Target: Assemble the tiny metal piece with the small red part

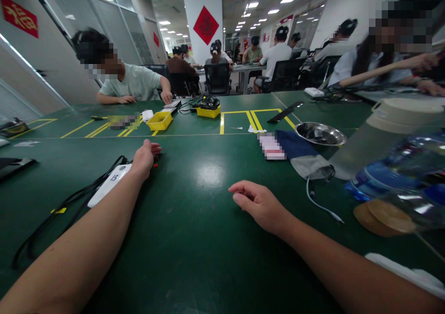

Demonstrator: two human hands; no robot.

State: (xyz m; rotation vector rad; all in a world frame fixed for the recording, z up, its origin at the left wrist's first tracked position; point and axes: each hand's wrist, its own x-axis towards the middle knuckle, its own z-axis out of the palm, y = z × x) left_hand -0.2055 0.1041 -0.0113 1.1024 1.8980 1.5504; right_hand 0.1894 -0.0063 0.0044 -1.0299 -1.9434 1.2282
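Note:
My left hand [146, 158] is beside the upper end of a white device marked 15 [110, 184], its fingers pointing right and slightly spread. Small red pieces [155, 165] show just under those fingers; whether they are touched is hard to tell. Black cables [74, 195] run next to the device, partly behind my left forearm. My right hand [255, 201] is over the middle of the green table [194, 240], fingers loosely bent, a gap between thumb and forefinger, and nothing visible in it.
Farther back are two yellow trays [160, 120] [208, 112], one with black cables. On the right are a blue-grey pouch [302, 154], a metal bowl [320, 142], a large bottle [375, 133] and plastic bottles [392, 165]. A person [134, 82] sits across on the left, another at right.

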